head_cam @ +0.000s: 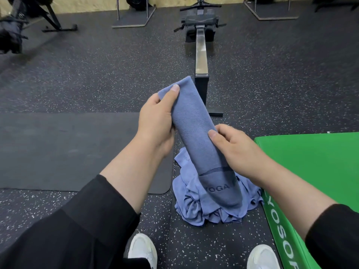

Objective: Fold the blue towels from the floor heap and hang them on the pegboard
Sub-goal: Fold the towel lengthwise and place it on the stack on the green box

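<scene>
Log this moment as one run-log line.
left hand: grips folded blue towel | right hand: pinches it | crumpled blue towel heap: on floor

Green box (310, 164) beside heap (206, 212)

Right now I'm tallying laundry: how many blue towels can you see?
1 folded towel held by both hands, plus a crumpled heap on the floor below; its count is hidden.

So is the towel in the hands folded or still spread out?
Folded. The towel is a narrow, layered strip; left hand pinches its top, right hand grips lower down. The heap below lies crumpled.
</scene>
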{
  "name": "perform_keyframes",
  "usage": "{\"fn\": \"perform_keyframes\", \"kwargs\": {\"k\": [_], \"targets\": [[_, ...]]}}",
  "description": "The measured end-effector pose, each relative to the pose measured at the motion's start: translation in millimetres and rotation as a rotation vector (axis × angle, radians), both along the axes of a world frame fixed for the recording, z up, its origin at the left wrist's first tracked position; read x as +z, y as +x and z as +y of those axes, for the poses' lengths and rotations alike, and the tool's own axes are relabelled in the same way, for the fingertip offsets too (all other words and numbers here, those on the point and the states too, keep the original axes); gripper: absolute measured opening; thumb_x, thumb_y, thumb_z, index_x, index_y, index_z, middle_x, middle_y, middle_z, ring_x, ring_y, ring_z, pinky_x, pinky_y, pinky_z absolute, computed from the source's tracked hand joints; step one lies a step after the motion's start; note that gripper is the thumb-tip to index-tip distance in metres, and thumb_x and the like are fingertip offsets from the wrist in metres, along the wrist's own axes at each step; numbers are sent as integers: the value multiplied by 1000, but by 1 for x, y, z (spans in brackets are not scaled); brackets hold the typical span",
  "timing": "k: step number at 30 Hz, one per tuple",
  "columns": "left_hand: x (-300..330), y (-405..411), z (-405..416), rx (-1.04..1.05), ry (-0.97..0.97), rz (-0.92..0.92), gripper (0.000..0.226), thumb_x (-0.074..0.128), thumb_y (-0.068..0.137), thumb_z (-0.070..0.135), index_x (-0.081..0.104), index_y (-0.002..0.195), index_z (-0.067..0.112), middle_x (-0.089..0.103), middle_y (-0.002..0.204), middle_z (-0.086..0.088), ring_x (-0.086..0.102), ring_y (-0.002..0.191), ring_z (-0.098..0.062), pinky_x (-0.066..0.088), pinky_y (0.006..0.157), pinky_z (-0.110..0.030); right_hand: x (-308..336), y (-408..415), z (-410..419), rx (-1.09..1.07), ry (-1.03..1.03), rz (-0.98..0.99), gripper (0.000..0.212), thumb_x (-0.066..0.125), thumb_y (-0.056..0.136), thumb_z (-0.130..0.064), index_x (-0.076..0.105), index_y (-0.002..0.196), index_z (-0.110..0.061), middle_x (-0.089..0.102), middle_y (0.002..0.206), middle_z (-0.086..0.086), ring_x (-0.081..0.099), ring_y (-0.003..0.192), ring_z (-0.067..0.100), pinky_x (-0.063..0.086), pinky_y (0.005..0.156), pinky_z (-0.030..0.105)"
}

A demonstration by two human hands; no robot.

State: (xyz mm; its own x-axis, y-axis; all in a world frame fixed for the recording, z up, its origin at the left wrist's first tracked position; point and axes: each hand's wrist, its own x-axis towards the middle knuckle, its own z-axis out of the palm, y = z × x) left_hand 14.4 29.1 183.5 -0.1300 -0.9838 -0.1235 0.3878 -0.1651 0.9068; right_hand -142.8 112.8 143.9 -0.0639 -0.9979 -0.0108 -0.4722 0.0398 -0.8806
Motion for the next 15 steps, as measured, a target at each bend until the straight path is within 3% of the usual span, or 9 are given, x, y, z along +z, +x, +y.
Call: {"fn": "perform_keyframes", "kwargs": {"k": [4,9,13,15], "targets": [[-9,-6,5,-125,192,-4,27,70,94,20,67,117,6,76,103,-9,73,93,-21,59,90,-38,-2,-1,0,-24,2,53,35,45,106,-37,59,93,-8,62,85,10,47,74,10,43,74,37],[-7,-7,0,-69,212,-2,18,69,95,15,67,112,8,77,98,-9,74,84,-19,61,81,-36,-4,3,5,-74,11,50,36,44,104,-44,59,89,-14,61,80,-2,46,68,2,39,68,25],[-8,-6,-7,3,227,-19,11,73,92,16,68,101,11,78,89,-7,75,79,-20,62,75,-37,-5,0,13,64,177,64,32,69,87,-50,61,105,-25,70,92,-17,61,74,-11,44,62,11],[-9,-4,-11,36,233,-38,10,74,91,17,68,97,14,78,86,-5,76,77,-20,62,75,-39,-8,-6,18,147,271,15,37,80,81,-42,62,111,-31,72,94,-23,65,83,-13,49,72,11]]}}
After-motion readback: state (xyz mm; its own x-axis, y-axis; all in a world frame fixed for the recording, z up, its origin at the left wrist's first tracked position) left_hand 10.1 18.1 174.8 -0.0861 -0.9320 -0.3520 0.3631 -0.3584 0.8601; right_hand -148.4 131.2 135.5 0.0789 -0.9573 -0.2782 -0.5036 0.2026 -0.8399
